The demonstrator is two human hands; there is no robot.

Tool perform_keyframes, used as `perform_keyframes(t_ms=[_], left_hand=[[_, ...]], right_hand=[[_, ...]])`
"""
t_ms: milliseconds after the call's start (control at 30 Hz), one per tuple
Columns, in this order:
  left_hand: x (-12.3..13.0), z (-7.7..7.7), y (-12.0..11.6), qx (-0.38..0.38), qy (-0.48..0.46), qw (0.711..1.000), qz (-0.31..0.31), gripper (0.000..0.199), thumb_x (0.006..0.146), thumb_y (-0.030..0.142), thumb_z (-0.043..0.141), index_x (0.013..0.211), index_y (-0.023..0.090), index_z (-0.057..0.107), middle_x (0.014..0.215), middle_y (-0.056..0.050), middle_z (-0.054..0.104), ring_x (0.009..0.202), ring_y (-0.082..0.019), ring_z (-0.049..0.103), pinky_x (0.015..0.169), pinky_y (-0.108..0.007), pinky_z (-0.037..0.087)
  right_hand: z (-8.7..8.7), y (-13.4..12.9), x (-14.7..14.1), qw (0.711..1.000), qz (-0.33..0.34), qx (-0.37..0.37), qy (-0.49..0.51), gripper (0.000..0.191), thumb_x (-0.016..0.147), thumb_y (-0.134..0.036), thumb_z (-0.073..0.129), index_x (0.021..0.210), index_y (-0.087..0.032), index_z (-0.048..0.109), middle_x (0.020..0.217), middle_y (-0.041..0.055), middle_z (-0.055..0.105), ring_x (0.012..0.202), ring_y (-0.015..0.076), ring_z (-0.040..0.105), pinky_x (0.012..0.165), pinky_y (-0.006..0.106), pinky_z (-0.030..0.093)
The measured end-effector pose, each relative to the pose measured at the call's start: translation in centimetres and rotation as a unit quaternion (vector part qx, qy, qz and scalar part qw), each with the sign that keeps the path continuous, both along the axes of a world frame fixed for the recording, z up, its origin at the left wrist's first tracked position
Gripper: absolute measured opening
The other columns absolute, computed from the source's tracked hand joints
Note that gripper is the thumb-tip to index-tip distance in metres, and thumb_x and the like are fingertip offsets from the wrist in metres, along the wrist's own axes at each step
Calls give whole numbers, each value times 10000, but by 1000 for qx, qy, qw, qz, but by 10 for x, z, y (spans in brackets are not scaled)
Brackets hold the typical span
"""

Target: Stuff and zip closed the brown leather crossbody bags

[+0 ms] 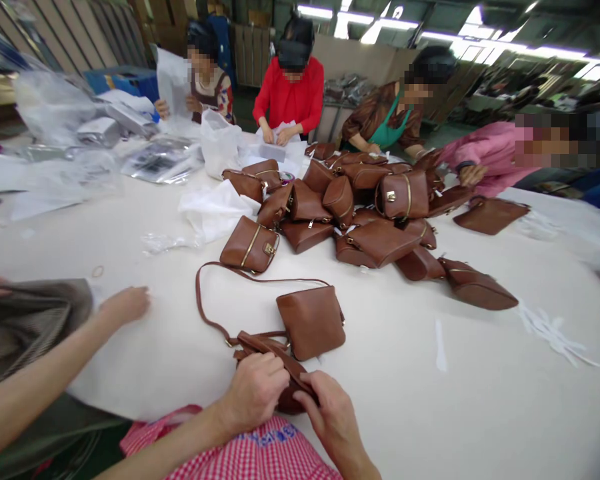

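Observation:
At the table's near edge, a brown bag (267, 344) is held in front of the checked apron. My left hand (256, 392) is closed on its upper edge, knuckles up. My right hand (329, 408) pinches the same bag's right end between thumb and fingers. Just beyond it a flat brown bag (311, 322) lies on the table, and a thin strap (200, 293) loops out to the left. Farther off sits another brown bag (249, 245) with a gold zipper and clasp.
A pile of brown bags (375, 243) covers the table's middle. A person's bare arm (105, 320) reaches in from the left beside a dark cloth (35, 320). Several people work across the table (480, 387). White paper (217, 208) and plastic bags (55, 107) lie at the left.

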State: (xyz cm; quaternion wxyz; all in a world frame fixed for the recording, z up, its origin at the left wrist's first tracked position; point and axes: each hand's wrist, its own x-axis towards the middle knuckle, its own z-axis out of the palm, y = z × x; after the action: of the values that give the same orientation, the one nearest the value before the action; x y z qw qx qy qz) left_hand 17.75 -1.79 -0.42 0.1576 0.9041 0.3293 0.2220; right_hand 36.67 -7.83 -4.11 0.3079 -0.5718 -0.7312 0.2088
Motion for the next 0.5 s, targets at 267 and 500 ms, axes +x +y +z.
perform_keyframes(t_ms=[267,500], left_hand=[[-11,9,-2,-44,-8,999,-26,236,912,158,391,760,181,570,771,-33,645,710,-171,540,616,-281,425],[-44,38,9,-84,-38,990,111,321,890,171,471,1188,211,585,1111,-89,586,966,-192,585,846,-319,529]], right_hand=[[9,-9,-6,999,-16,4,-49,76,923,-225,486,929,-231,561,786,31,677,684,205,637,602,309,505],[11,-9,2,995,-3,15,-101,113,901,-177,504,992,-225,552,846,36,699,709,209,650,612,315,492]])
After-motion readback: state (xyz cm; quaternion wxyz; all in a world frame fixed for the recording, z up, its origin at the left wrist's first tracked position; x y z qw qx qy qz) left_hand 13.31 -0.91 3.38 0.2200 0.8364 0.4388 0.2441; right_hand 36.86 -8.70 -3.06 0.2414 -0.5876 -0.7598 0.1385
